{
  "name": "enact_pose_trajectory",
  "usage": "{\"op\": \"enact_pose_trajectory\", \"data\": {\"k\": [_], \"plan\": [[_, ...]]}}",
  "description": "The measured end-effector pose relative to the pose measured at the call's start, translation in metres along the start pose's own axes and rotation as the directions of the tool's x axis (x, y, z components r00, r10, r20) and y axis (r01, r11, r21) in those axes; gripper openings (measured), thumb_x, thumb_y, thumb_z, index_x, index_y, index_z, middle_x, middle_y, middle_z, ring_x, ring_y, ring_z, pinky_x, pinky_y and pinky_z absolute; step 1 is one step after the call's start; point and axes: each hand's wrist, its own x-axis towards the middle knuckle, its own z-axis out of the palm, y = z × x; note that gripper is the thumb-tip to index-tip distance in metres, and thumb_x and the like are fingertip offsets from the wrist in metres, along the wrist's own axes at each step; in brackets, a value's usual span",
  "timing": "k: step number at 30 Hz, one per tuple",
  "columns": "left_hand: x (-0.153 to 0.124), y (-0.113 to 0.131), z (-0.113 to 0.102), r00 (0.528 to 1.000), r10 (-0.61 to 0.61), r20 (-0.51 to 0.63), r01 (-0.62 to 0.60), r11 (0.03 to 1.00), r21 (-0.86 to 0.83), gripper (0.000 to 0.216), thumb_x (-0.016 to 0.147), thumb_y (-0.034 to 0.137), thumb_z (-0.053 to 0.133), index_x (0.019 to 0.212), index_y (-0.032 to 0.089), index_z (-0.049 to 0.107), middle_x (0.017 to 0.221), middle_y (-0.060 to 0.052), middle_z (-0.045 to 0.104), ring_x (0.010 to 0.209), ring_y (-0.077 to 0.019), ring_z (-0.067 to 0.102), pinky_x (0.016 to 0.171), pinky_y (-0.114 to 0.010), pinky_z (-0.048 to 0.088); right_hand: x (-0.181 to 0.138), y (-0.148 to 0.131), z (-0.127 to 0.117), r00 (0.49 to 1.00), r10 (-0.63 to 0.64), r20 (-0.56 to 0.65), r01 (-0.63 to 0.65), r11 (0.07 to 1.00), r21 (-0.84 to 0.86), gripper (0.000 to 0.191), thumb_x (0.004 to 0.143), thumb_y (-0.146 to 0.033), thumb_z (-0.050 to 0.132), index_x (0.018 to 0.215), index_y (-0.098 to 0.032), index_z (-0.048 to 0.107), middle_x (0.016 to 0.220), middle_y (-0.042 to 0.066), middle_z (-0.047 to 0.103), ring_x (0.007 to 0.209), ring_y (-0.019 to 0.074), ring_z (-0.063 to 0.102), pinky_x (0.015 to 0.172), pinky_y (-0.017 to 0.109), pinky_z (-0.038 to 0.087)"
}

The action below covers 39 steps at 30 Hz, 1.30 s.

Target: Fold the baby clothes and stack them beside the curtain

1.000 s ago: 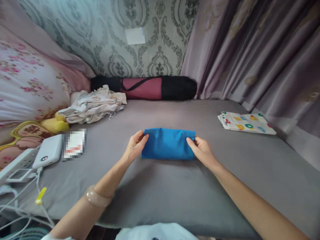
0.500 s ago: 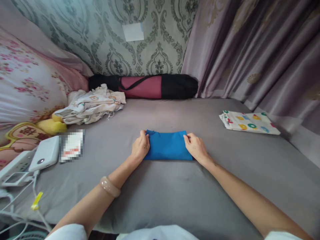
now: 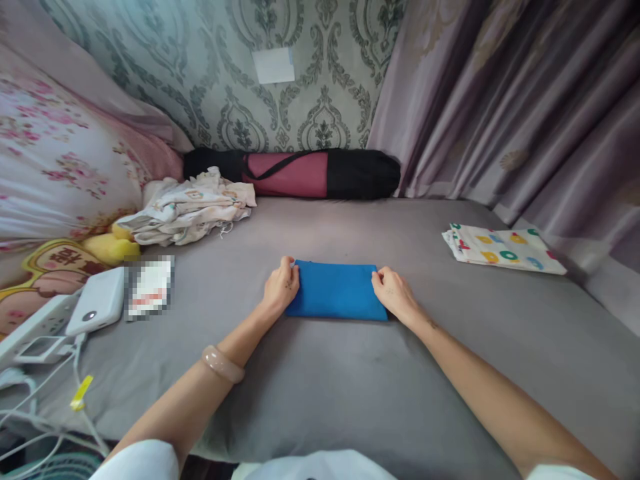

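A folded blue cloth (image 3: 335, 290) lies flat in the middle of the grey bed sheet (image 3: 350, 373). My left hand (image 3: 281, 288) rests on its left end with the fingers curled over the edge. My right hand (image 3: 393, 293) sits at the right end, fingers bent and pinching that edge. Both hands press the cloth down onto the sheet. A pale bangle (image 3: 223, 363) is on my left wrist.
A crumpled printed garment (image 3: 193, 207) lies far left, a rolled maroon and black mat bag (image 3: 295, 173) along the wall, a folded dotted cloth (image 3: 503, 248) far right. A white power bank (image 3: 97, 300), a packet (image 3: 149, 288) and cables (image 3: 30, 400) crowd the left edge. Curtains hang right.
The cloth has gone from slightly puffed to flat and narrower. Both hands slid inward along its ends and lowered onto the sheet.
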Motion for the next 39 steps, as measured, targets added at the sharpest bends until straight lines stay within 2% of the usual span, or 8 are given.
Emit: {"op": "enact_pose_trajectory", "data": {"k": [14, 17, 20, 22, 24, 26, 31, 39], "plan": [[0.002, 0.003, -0.002, 0.999, 0.007, 0.044, -0.016, 0.974, 0.224, 0.033, 0.099, 0.036, 0.026, 0.122, 0.020, 0.043, 0.093, -0.012, 0.069, 0.086, -0.0248, 0.066, 0.072, -0.032, 0.046, -0.009, -0.008, -0.012, 0.999, 0.041, 0.032, -0.038, 0.994, -0.104, 0.040, 0.098, -0.038, 0.030, 0.104, -0.016, 0.062, 0.091, 0.016, 0.069, 0.087, 0.0276, 0.067, 0.072, 0.035, 0.045], [-0.006, 0.010, -0.012, 0.993, 0.117, -0.005, -0.110, 0.945, 0.307, 0.036, 0.098, 0.035, 0.026, 0.120, 0.016, 0.048, 0.106, -0.016, 0.065, 0.098, -0.0260, 0.063, 0.081, -0.035, 0.047, -0.015, -0.012, -0.022, 1.000, 0.022, 0.002, -0.022, 0.987, -0.161, 0.040, 0.098, -0.035, 0.029, 0.108, -0.014, 0.062, 0.090, 0.017, 0.069, 0.087, 0.0303, 0.067, 0.074, 0.039, 0.046], [-0.020, 0.023, -0.015, 0.932, 0.361, 0.001, -0.345, 0.889, 0.300, 0.042, 0.099, 0.033, 0.024, 0.125, 0.011, 0.049, 0.124, -0.019, 0.058, 0.119, -0.0284, 0.052, 0.098, -0.040, 0.041, -0.024, -0.027, -0.024, 0.982, -0.172, -0.078, 0.158, 0.974, -0.161, 0.045, 0.099, -0.028, 0.021, 0.117, -0.012, 0.059, 0.102, 0.019, 0.068, 0.099, 0.0298, 0.064, 0.085, 0.041, 0.045], [-0.026, 0.032, -0.007, 0.879, 0.475, 0.040, -0.469, 0.847, 0.248, 0.045, 0.099, 0.030, 0.025, 0.133, 0.009, 0.045, 0.137, -0.018, 0.050, 0.133, -0.0286, 0.040, 0.108, -0.042, 0.033, -0.030, -0.040, -0.016, 0.906, -0.416, -0.081, 0.404, 0.905, -0.134, 0.047, 0.099, -0.025, 0.019, 0.128, -0.011, 0.054, 0.124, 0.019, 0.061, 0.120, 0.0279, 0.053, 0.100, 0.042, 0.038], [-0.028, 0.037, 0.005, 0.863, 0.499, 0.080, -0.503, 0.831, 0.236, 0.047, 0.098, 0.027, 0.027, 0.138, 0.007, 0.041, 0.147, -0.017, 0.041, 0.141, -0.0289, 0.028, 0.115, -0.044, 0.024, -0.034, -0.052, -0.002, 0.805, -0.592, -0.041, 0.587, 0.804, -0.095, 0.050, 0.098, -0.026, 0.022, 0.139, -0.010, 0.045, 0.143, 0.015, 0.047, 0.136, 0.0250, 0.036, 0.112, 0.042, 0.026], [-0.026, 0.036, 0.016, 0.882, 0.457, 0.118, -0.471, 0.844, 0.257, 0.049, 0.097, 0.028, 0.029, 0.140, 0.006, 0.040, 0.150, -0.017, 0.036, 0.143, -0.0296, 0.024, 0.117, -0.045, 0.020, -0.035, -0.058, 0.014, 0.768, -0.641, 0.004, 0.640, 0.766, -0.063, 0.054, 0.097, -0.029, 0.023, 0.144, -0.008, 0.039, 0.150, 0.013, 0.037, 0.141, 0.0232, 0.026, 0.117, 0.042, 0.017], [-0.019, 0.021, 0.023, 0.914, 0.379, 0.143, -0.404, 0.874, 0.271, 0.057, 0.097, 0.046, 0.031, 0.145, 0.016, 0.036, 0.154, -0.013, 0.028, 0.143, -0.0292, 0.022, 0.116, -0.049, 0.019, -0.033, -0.054, 0.032, 0.807, -0.591, 0.019, 0.591, 0.804, -0.069, 0.060, 0.097, -0.035, 0.024, 0.145, -0.002, 0.035, 0.153, 0.016, 0.029, 0.143, 0.0253, 0.022, 0.118, 0.041, 0.014], [-0.020, 0.009, 0.020, 0.947, 0.296, 0.125, -0.317, 0.925, 0.211, 0.081, 0.090, 0.066, 0.031, 0.149, 0.010, 0.026, 0.155, -0.023, 0.021, 0.143, -0.0357, 0.017, 0.113, -0.048, 0.023, -0.028, -0.029, 0.026, 0.918, -0.395, -0.035, 0.388, 0.914, -0.120, 0.062, 0.097, -0.040, 0.022, 0.147, -0.003, 0.032, 0.154, 0.016, 0.025, 0.144, 0.0277, 0.018, 0.117, 0.044, 0.016]]}}
